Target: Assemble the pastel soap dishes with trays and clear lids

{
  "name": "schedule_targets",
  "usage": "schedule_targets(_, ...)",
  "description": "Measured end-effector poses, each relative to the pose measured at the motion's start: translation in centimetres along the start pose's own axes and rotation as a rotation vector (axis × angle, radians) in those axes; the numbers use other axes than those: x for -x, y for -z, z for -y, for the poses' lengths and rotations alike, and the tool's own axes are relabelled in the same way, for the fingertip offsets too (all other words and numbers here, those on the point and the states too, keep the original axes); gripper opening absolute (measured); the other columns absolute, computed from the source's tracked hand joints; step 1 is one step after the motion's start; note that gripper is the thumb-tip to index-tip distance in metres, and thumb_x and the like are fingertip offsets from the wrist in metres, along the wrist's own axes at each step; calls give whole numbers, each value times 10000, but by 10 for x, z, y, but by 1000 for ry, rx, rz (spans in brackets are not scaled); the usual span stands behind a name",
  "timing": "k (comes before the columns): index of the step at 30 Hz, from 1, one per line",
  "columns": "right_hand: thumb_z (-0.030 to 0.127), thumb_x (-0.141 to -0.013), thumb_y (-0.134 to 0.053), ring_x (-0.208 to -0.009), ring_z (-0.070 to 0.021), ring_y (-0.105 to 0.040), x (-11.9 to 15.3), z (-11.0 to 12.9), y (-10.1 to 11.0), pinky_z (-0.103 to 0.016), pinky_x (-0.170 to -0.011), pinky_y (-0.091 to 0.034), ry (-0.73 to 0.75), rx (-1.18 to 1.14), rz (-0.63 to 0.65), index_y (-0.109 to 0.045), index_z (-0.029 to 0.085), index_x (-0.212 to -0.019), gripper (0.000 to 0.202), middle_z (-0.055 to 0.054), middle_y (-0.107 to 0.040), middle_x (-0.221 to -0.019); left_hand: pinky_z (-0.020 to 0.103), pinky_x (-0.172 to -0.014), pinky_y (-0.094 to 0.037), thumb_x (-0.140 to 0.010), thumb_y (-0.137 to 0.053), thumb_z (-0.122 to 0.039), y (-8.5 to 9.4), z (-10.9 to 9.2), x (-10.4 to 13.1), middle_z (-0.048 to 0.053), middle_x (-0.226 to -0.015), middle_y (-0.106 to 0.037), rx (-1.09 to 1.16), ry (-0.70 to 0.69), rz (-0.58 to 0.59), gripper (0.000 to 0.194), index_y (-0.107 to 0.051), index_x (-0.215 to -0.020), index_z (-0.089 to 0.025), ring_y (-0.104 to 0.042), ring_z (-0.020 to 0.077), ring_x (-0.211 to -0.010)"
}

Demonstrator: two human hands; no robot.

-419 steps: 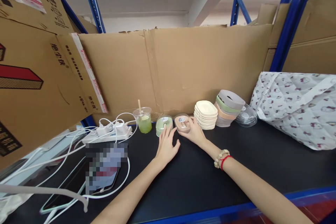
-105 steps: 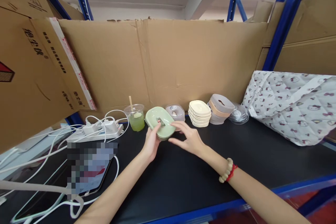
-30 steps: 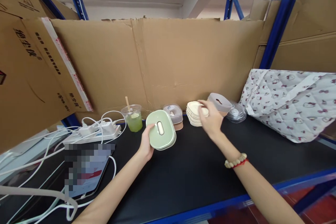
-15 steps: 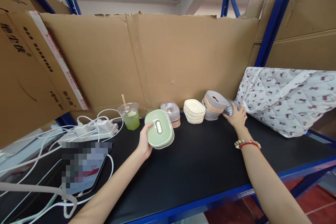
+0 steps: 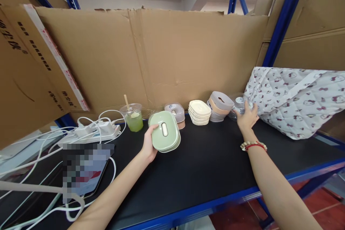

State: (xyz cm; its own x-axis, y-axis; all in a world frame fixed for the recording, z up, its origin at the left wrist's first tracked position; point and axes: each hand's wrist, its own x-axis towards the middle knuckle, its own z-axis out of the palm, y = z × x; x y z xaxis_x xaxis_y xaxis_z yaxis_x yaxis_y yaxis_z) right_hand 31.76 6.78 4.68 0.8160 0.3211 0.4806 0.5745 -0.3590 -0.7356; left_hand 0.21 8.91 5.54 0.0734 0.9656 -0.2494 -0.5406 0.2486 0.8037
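My left hand [image 5: 150,143] grips a light green rounded-square box [image 5: 164,131], tilted toward me above the table. A small white oval piece [image 5: 164,129] sits in the slot of its top face; a second green layer shows beneath. At the back right my right hand [image 5: 247,116], fingers spread, is around a clear plastic cover [image 5: 239,101] with a round label. Part of the cover is hidden behind the fingers. Left of that hand stands a stack of grey and peach slotted pieces [image 5: 220,106], beside a stack of cream pieces [image 5: 199,112].
A peach box with a clear cover [image 5: 175,113] stands behind the green box. Left of it are a cup of green drink [image 5: 134,119], a power strip [image 5: 88,134] with tangled cables and a phone [image 5: 88,170]. A quilted bag [image 5: 299,100] lies right; a cardboard wall [image 5: 172,54] closes the back.
My right hand has shifted slightly right and its fingers have spread. The clear cover now shows higher, with its label in view. My left hand still holds the green box, almost unmoved.
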Motion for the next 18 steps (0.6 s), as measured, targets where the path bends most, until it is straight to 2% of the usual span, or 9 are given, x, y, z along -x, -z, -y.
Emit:
schedule_targets(3, 343, -788, -519, -1287, -343, -248, 4, 11, 4, -492, -1027, -273, -127, -123, -169, -370, 157, -1390, 647, -194, -187, -1377, 245, -580, -519, -792, -529, -207, 0, 0, 1, 36, -730, -679, -13, -2, 25, 154, -638, -867, -128, -632, 147, -615)
schedule_targets(5, 404, -808, -486, -1276, -330, -265, 8, 22, 5, -473, -1034, -288, -147, -203, -245, -351, 151, -1399, 657, -198, -192, -1348, 239, -616, -524, -805, -544, -219, -2, 1, 4, 43, -791, -693, -32, -11, 65, 170, -653, -903, -134, -643, 147, -663)
schedule_targets(7, 431, -814, -467, -1250, -283, -317, 17, 36, 4, -433, -1055, -303, -72, -267, -261, -364, 153, -1388, 647, -179, -229, -1316, 226, -635, -522, -819, -562, -242, -3, 2, 7, 47, -857, -700, -56, -8, 117, 179, -661, -935, -147, -649, 144, -705)
schedule_targets(9, 451, -801, -467, -1183, -219, -391, 32, 52, -1, -381, -1056, -335, 72, -348, -229, -393, 155, -1364, 641, -154, -282, -1270, 217, -649, -519, -833, -566, -272, -5, 4, 8, 52, -912, -700, -65, 1, 173, 190, -663, -950, -157, -653, 143, -749)
schedule_targets(11, 514, -774, -472, -1074, -163, -456, 53, 67, -8, -342, -1017, -390, 254, -456, -134, -427, 161, -1337, 666, -130, -340, -1203, 209, -643, -514, -836, -566, -289, -4, 7, 7, 60, -927, -700, -63, 4, 208, 192, -663, -930, -154, -651, 139, -750)
schedule_targets(13, 582, -739, -488, -1000, -134, -480, 80, 78, -15, -319, -969, -435, 460, -552, 41, -479, 184, -1296, 685, -108, -385, -1134, 200, -638, -508, -833, -569, -293, -3, 8, 3, 71, -921, -700, -58, -13, 216, 192, -664, -895, -138, -648, 134, -737)
schedule_targets(16, 593, -689, -568, -1052, -133, -465, 120, 86, -24, -286, -956, -453, 740, -602, 318, -563, 237, -1217, 636, -84, -413, -1108, 211, -697, -517, -840, -559, -308, 1, 8, -2, 88, -930, -699, -39, -42, 261, 225, -667, -899, -120, -653, 151, -793)
schedule_targets(18, 567, -665, -617, -1086, -137, -452, 140, 87, -28, -274, -941, -465, 820, -598, 450, -574, 269, -1207, 620, -77, -405, -1142, 219, -753, -518, -847, -547, -316, 3, 6, -3, 83, -954, -696, -6, -57, 296, 248, -668, -948, -124, -652, 155, -838)
